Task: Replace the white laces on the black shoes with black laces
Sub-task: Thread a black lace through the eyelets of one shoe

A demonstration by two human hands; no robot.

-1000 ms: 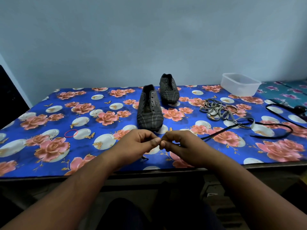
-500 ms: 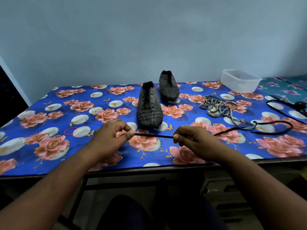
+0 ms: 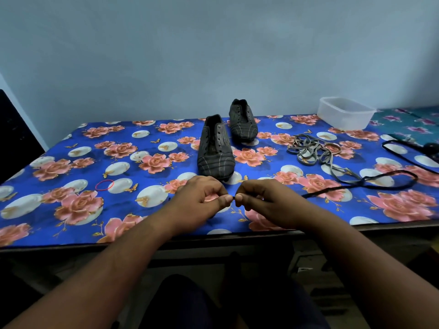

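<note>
Fingers of left hand [image 3: 202, 200] and right hand [image 3: 263, 203] pinch the black lace [image 3: 356, 186] end just in front of the near shoe [image 3: 215, 150] toe; lace looks light and limp, likely best gripped near the tip.

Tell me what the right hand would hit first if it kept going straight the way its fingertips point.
The right hand points leftward at the left hand, whose thumb tip lies almost against it; both pinch the thin black shoelace. It would probably meet that hand first, though depth is uncertain.
</note>
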